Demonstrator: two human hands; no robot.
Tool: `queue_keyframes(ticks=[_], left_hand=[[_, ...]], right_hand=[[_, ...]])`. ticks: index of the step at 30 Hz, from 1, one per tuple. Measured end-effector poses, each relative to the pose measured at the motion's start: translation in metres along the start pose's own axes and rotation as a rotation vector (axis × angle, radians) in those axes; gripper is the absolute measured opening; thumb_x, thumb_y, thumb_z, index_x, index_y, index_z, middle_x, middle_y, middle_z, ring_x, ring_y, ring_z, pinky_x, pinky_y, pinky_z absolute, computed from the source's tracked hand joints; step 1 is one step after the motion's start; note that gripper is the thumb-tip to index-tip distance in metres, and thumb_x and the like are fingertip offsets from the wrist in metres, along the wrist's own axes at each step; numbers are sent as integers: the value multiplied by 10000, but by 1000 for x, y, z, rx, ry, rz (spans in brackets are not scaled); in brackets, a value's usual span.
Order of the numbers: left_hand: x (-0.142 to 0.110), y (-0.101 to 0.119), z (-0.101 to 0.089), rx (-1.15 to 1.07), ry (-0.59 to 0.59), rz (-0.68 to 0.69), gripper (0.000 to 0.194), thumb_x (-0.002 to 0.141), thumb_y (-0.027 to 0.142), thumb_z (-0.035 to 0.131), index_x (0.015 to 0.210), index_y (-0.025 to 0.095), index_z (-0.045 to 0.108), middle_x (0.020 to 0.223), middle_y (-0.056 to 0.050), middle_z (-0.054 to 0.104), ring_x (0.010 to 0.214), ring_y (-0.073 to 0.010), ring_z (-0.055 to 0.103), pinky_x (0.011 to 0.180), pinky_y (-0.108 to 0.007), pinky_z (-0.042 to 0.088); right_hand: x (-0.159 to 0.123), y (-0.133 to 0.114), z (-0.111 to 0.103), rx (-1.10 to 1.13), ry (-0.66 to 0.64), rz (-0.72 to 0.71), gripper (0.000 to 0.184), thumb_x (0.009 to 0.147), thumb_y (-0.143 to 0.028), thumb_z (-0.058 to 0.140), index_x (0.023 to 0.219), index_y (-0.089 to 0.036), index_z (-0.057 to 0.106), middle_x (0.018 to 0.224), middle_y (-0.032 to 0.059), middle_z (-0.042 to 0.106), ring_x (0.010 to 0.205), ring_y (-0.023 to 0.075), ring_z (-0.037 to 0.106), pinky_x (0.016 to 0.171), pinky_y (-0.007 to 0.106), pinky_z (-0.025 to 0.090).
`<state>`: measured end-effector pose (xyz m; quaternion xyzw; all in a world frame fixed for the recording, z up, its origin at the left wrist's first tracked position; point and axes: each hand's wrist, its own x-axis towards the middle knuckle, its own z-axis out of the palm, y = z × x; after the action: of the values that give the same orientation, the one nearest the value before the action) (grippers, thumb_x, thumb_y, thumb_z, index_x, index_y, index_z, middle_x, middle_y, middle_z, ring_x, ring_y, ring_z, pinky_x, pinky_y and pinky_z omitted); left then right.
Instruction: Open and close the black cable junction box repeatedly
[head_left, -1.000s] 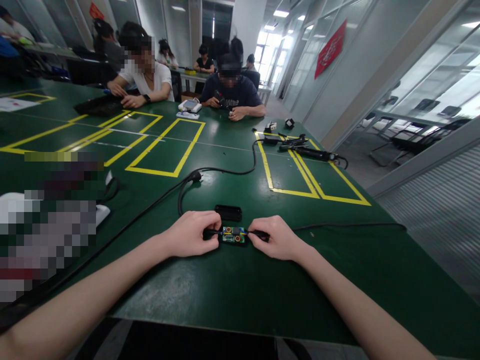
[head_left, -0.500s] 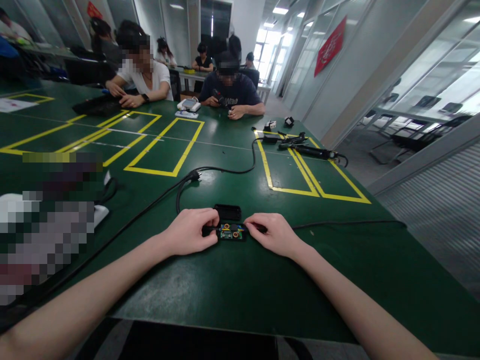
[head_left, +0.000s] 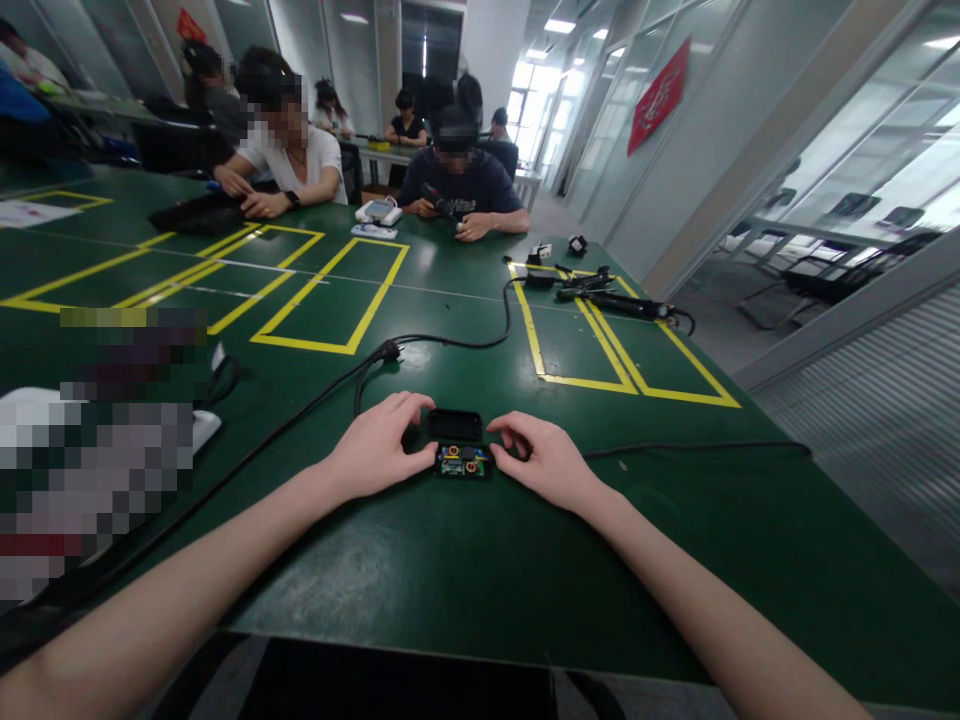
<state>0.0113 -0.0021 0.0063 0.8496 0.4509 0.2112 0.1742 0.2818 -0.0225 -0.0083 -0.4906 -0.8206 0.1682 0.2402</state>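
Observation:
A small opened black case with a circuit board (head_left: 463, 461) lies on the green table in front of me; two copper-coloured coils and thin coloured wires show on the board. Just behind it rests the empty black case cover (head_left: 454, 424). My left hand (head_left: 388, 442) is at the left side, fingers apart, its thumb by the board's left end and its fingertips near the cover. On the other side my right hand (head_left: 538, 452) curves with thumb and fingers apart, close to the board's right end. Nothing shows in either hand.
A black cable (head_left: 697, 446) runs off to the right. Another cable with a plug (head_left: 390, 351) crosses on the left. Black tools (head_left: 622, 302) lie within yellow tape at the right. Two people sit across the table (head_left: 465, 590); a white device (head_left: 379, 211) stands near them.
Both hands have let go of the cable ends at the case and opened. My left fingers have lifted toward the cover. The circuit board stays in place.

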Motion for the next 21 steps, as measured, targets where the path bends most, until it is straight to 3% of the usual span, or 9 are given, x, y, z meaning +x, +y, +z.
queue_keyframes(ticks=[2, 4, 7, 10, 14, 18, 21], left_hand=[[1, -1, 1, 3, 21, 27, 409, 874, 390, 603, 1233, 196, 600, 1140, -88, 658, 1041, -273, 612, 934, -428, 528], [1, -2, 2, -4, 7, 63, 375, 894, 364, 599, 1227, 193, 623, 1182, -99, 663, 1112, -290, 593, 1009, -467, 509], [0, -2, 3, -65, -25, 116, 295, 923, 285, 568, 1189, 188, 653, 1169, -95, 677, 1119, -274, 603, 1026, -456, 513], [-1, -1, 5, -120, -25, 154, 225, 940, 228, 542, 1118, 198, 677, 1140, -78, 689, 1101, -245, 626, 1014, -414, 526], [-2, 0, 6, -181, -9, 145, 180, 933, 228, 558, 1055, 200, 687, 1142, -70, 667, 1049, -217, 655, 933, -351, 554], [-3, 1, 4, -231, -7, 131, 152, 912, 220, 572, 1019, 196, 677, 1116, -60, 641, 906, -174, 662, 726, -267, 545], [-4, 3, 3, -219, 14, 132, 114, 902, 201, 578, 971, 190, 667, 1025, -43, 666, 806, -150, 649, 695, -257, 523]], right_hand=[[0, 1, 1, -23, 16, 16, 322, 895, -266, 641, 1213, -218, 666, 919, 14, 663, 678, 148, 585, 631, 285, 495], [0, 2, 2, -59, 36, -8, 420, 898, -289, 643, 1310, -208, 643, 1085, 75, 667, 872, 211, 643, 767, 361, 567], [1, 5, 4, -92, 51, -74, 426, 895, -292, 655, 1315, -220, 671, 1210, 119, 639, 1094, 294, 610, 970, 495, 561], [3, 7, 4, -58, 37, -106, 378, 900, -268, 651, 1274, -233, 694, 1215, 116, 644, 1092, 297, 597, 1006, 531, 545], [3, 8, 2, 71, 43, -110, 311, 889, -230, 649, 1197, -204, 681, 1173, 117, 680, 1071, 276, 618, 963, 483, 554], [1, 5, 3, 212, 44, -28, 342, 876, -218, 655, 1217, -204, 639, 984, 57, 713, 847, 198, 645, 745, 344, 556], [1, 1, 5, 357, 40, 47, 358, 871, -224, 666, 1225, -202, 625, 970, 42, 743, 756, 158, 651, 651, 290, 527]])
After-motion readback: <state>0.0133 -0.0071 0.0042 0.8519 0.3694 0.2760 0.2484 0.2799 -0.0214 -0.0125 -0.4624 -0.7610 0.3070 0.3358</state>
